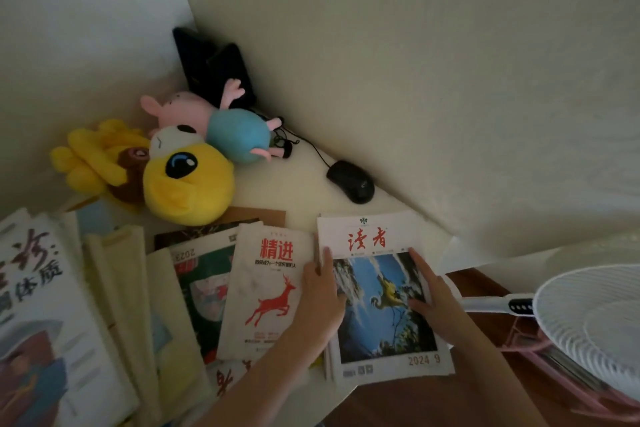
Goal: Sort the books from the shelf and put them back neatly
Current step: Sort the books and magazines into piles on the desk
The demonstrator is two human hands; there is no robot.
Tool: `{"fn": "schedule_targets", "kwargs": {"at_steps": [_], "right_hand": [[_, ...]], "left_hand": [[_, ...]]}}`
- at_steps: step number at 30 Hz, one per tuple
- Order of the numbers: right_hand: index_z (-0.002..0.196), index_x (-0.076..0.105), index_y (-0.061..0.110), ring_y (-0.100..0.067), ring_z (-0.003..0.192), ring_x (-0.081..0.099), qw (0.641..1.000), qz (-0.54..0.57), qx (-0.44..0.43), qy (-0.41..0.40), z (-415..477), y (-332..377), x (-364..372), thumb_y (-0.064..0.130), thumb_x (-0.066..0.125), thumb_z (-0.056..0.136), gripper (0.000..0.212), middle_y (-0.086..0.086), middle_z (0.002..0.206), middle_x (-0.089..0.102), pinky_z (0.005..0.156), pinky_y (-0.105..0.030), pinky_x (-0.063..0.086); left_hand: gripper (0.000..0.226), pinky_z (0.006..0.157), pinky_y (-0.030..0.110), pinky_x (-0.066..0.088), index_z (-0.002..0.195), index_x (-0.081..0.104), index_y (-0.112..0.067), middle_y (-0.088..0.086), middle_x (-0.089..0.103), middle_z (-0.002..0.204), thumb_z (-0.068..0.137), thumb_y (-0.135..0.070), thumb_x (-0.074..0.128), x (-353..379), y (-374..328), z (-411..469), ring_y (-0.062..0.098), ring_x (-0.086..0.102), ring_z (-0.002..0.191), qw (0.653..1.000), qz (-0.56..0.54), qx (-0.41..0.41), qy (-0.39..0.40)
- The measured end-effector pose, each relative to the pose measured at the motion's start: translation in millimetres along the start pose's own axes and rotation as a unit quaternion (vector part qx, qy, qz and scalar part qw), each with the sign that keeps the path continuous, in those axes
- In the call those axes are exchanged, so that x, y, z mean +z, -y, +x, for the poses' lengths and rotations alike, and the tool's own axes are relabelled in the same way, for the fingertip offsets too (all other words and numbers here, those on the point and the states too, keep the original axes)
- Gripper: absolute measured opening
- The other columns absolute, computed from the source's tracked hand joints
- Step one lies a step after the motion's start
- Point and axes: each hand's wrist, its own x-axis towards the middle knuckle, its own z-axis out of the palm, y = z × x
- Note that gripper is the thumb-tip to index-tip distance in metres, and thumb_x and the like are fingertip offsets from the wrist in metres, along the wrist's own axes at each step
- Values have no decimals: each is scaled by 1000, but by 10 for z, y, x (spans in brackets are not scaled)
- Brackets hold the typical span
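A magazine with red title characters and a blue bird picture (381, 329) lies on top of a small stack at the right of the white surface. My left hand (320, 302) grips the stack's left edge, thumb on the cover. My right hand (433, 302) rests flat on the cover's right side, fingers spread. Just left lies a white book with a red deer (266, 291). Under it sits a green-covered magazine (201, 284). At far left, a large white book with black characters (52, 315) lies beside several cream books (121, 298) shown edge-on.
Plush toys sit at the back: a yellow one (187, 184), a yellow flower (97, 156) and a pink pig in blue (221, 121). A black mouse (351, 181) and a black device (214, 66) lie by the wall corner. A white fan (588, 319) stands at right over a pink rack (540, 350).
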Motion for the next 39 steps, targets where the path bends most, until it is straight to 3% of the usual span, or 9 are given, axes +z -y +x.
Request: {"fn": "schedule_targets", "kwargs": {"at_steps": [4,7,12,17,21,25,28,33,39], "right_hand": [[149,14,35,-30,127,27,986,-152,27,-62,-46,130,107,9,55,93,74,-14,144,27,107,-47,28],[143,40,24,-33,132,24,980,-100,-24,-169,-108,392,302,3,60,88,62,-12,149,20,109,-48,31],[133,46,20,-15,106,50,994,73,-55,-56,-164,1034,861,9,55,93,43,-4,133,39,86,-22,45],[143,31,18,-25,136,23,998,-25,-57,-29,-173,1281,1324,16,49,96,50,-9,146,14,113,-32,24],[127,44,29,-17,112,50,996,64,-60,0,-189,1422,1454,17,42,100,30,-1,126,46,93,-24,44],[134,44,27,-21,113,52,982,179,-46,-30,-161,1415,1392,13,52,96,41,-4,127,45,95,-38,50],[145,30,17,-22,118,50,977,214,6,11,-122,1429,1360,19,55,96,55,-8,134,46,99,-34,43],[128,50,8,-26,109,55,998,36,-20,51,-52,1483,1506,24,65,88,45,-12,118,53,93,-30,48],[97,50,15,-18,90,52,998,-16,-56,-7,-34,1535,1529,36,66,86,29,0,96,49,78,-35,51]], "left_hand": [[61,112,25,21,150,12,-29,3,12,152,99,-29,45,-138,55,-177,16,15,140,996,14,36,-79],[68,118,39,4,151,0,-30,7,-6,158,99,-34,44,-355,358,-194,26,-5,147,990,75,-42,-113],[81,118,40,21,151,6,-20,6,10,156,90,-17,60,-582,781,-302,24,19,142,977,-107,-123,-135],[76,112,39,28,150,14,-12,9,32,149,91,-20,61,-745,790,-353,26,31,138,956,-207,-170,-119],[45,94,31,50,136,47,-14,6,59,129,93,-18,58,-815,739,-454,20,59,113,947,-279,-129,-91],[31,94,42,52,131,44,-20,6,58,125,100,-18,44,-908,689,-586,22,60,109,935,-313,-108,-129],[16,83,41,56,116,42,-29,4,61,116,101,-24,43,-1113,727,-668,20,64,99,929,-319,-83,-171],[21,57,18,48,122,41,-24,-3,60,109,102,-21,41,-1510,826,-718,7,64,81,917,-335,-78,-201],[21,68,27,47,121,43,-22,0,58,108,101,-21,43,-1796,894,-853,16,58,81,890,-382,-101,-227]]}}
